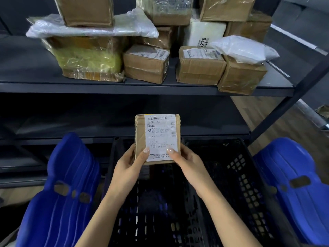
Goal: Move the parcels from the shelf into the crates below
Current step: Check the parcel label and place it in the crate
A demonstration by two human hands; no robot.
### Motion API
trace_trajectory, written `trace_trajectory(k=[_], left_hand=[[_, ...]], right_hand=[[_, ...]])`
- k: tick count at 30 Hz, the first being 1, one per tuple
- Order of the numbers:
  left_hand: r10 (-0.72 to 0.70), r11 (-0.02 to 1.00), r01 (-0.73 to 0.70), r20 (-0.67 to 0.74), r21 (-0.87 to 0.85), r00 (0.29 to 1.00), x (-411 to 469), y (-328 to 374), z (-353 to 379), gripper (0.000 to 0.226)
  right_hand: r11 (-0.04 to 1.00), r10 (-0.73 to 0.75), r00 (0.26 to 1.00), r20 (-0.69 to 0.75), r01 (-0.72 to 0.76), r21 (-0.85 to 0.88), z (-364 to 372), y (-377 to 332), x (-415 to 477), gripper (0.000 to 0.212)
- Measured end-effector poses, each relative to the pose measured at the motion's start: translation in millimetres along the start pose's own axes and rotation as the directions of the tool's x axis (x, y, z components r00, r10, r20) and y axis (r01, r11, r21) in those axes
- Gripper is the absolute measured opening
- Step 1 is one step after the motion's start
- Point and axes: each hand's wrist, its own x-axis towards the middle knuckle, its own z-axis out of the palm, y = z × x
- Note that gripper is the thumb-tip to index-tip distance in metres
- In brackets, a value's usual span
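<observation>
parcel: small brown parcel (157, 138), up in the air over the black crate (236, 175), just in front of the lower shelf levels. Doesn't look like it's touching the crate.
why label-up: it's held flat with the white label (161, 134) facing the camera. My guess is it's being read, maybe to pick a crate.
left hand (128, 163): grip clamped on the parcel's near left corner, thumb on top, fingers tucked underneath out of sight.
right hand (187, 161): same on the near right corner, grip clamped on the parcel, thumb pressing the label's bottom edge.
arms: both forearms come up from the near edge and angle inward to meet at the parcel, wrists about level.
crates: black one in the middle, right under the parcel, with a blue crate on the left (58, 184) and another on the right (293, 184).
shelf (142, 87): loads of boxes and bags (146, 63) stacked on it, far from the hands, so I'd say there's plenty left to move.
</observation>
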Motion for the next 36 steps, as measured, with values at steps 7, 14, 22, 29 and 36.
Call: trace_trajectory(k=[7,14,22,29,36], left_hand=[[-0.081,0.996,0.081,0.001,0.024,0.997,9,-42,0,0.048],[-0.104,0.973,0.105,-0.015,0.206,0.994,28,-87,-3,0.041],[0.045,0.701,-0.018,-0.019,0.713,0.999,33,-154,-18,0.081],[-0.089,0.685,0.097,-0.050,0.722,0.995,39,-214,-15,0.076],[-0.104,0.690,0.100,-0.038,0.717,0.994,47,-262,-11,0.081]], right_hand=[[0.997,0.071,0.997,-0.040,-0.069,0.039,15,49,0,0.049],[0.984,0.156,0.973,-0.170,-0.138,0.110,21,99,12,0.023],[0.893,0.437,0.822,-0.366,-0.345,0.290,26,189,26,0.030],[0.822,0.561,0.712,-0.423,-0.415,0.391,30,256,64,0.024],[0.857,0.515,0.685,-0.515,-0.402,0.323,25,308,94,0.042]])
